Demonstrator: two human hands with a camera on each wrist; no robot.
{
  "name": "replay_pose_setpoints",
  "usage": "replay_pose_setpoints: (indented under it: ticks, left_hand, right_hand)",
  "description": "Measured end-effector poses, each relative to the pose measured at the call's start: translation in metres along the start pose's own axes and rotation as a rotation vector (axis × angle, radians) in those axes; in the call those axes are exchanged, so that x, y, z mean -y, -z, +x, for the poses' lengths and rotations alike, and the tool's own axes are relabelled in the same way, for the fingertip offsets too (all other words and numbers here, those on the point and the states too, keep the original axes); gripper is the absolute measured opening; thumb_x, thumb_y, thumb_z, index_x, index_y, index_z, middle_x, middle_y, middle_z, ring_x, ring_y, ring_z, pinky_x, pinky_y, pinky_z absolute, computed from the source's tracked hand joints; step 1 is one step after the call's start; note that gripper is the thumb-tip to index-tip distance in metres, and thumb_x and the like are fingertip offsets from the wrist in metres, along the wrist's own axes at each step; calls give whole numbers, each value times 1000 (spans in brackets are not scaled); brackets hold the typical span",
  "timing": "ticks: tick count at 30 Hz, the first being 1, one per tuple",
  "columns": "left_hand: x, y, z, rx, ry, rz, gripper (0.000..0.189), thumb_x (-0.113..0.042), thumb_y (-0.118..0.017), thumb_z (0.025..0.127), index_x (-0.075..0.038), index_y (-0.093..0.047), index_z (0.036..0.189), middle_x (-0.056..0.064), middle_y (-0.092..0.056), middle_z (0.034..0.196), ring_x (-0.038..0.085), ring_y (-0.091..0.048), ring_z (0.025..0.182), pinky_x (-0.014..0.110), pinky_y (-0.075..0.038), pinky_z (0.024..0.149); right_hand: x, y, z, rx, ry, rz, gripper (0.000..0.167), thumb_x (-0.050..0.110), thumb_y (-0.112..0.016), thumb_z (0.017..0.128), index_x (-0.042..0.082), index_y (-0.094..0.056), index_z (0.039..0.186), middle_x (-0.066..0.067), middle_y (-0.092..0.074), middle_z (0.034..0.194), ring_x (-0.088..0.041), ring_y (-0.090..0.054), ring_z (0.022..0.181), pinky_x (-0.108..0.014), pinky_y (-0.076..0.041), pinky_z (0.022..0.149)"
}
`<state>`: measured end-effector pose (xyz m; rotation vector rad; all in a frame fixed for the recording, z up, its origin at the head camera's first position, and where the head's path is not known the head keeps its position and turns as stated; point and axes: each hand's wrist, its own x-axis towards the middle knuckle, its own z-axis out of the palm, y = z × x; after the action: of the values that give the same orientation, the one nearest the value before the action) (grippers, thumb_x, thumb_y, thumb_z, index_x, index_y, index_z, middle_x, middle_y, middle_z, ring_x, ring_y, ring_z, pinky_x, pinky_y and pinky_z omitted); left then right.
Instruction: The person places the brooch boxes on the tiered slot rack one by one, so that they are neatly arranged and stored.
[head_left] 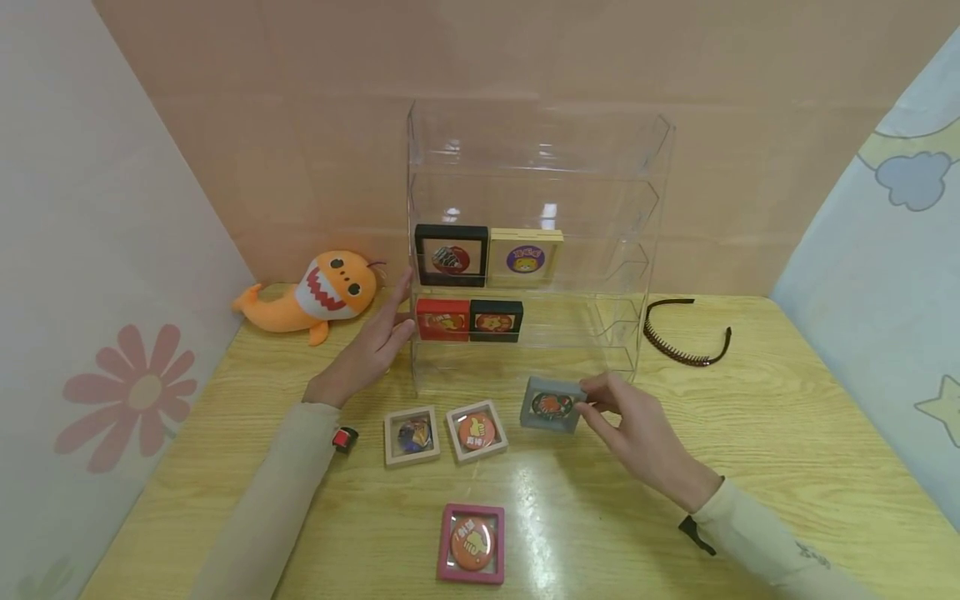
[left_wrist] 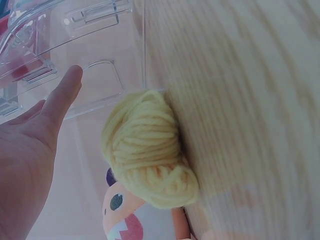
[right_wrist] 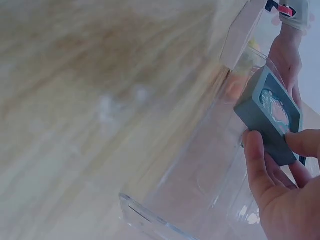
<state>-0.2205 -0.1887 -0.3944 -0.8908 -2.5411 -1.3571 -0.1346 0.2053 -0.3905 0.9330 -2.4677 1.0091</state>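
"Nearest us lies the pink frame point(head_left: 471, 543), flat on the tabletop point(head_left: 750, 450). Where do we have our hands?"

"Our right hand point(head_left: 637, 429) pinches the grey-blue frame point(head_left: 553, 405) by its right edge, thumb against fingers, just in front of the clear rack point(head_left: 592, 171). Our left hand point(head_left: 371, 350) lies against the rack's left side, fingers stretched out and gripping nothing."

"Which step do we take this to be?"

"We judge we're partway through setting frames on the rack. Four stand there: the red frame point(head_left: 442, 321) and small black frame point(head_left: 496, 322) below, the large black frame point(head_left: 451, 256) and cream frame point(head_left: 526, 257) above. Ours probably suits the gap right of the small black one, so the next move calls for raising it over the front lip, upright."

"And the left wooden frame point(head_left: 412, 436) and right wooden frame point(head_left: 477, 431)?"

"Waiting on the tabletop, we'd guess, like the pink one."

"Can we read anything?"

"On the right wooden frame's orange badge point(head_left: 480, 427) we make out what looks like 真棒, with a yellow hand. The pink frame's white characters are tilted, and we can't be sure of them. The purple bear badge point(head_left: 525, 259) has lettering too small for us. We see no brand name."
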Motion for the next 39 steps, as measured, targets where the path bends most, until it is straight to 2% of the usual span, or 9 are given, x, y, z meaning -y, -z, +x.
replay_pose_setpoints:
  ticks: [5,17,25,31,39]
  left_hand:
    - [2,0,0,-1,-11,-4,69,-24,-37,111,-35,7,163,0,-5,169,32,-28,148,52,-41,110]
    - [3,0,1,-4,-21,-9,69,-24,-38,111,-34,7,163,0,-5,169,29,-25,150,52,-40,110]
    - [2,0,1,-1,-18,-15,71,-17,-39,111,-32,6,163,1,-6,169,28,-24,150,51,-39,112]
    - [3,-1,1,-2,-22,-13,70,-22,-38,111,-35,7,163,1,-6,169,30,-27,149,52,-40,110]
    - [4,-1,1,-4,-20,-2,69,-27,-38,111,-39,8,162,-5,-3,169,27,-25,150,50,-40,111]
  right_hand:
    - [1,6,7,-62,39,-37,32,-13,-77,82,0,-58,104,-7,-68,106,-19,-73,89,-26,-59,78]
    - [-4,14,27,-109,105,-154,32,-12,-78,81,-2,-57,104,-17,-68,107,-22,-73,85,-23,-58,75]
    - [-6,20,42,-168,162,-206,33,-14,-78,80,-6,-58,104,-20,-67,108,-26,-72,85,-32,-60,72]
    - [-6,22,54,-223,172,-214,32,-14,-77,81,-6,-57,105,-20,-67,108,-29,-72,83,-40,-61,70]
    - [-11,20,65,-248,142,-213,26,-11,-74,87,-6,-58,107,-21,-67,112,-29,-72,86,-40,-60,74]
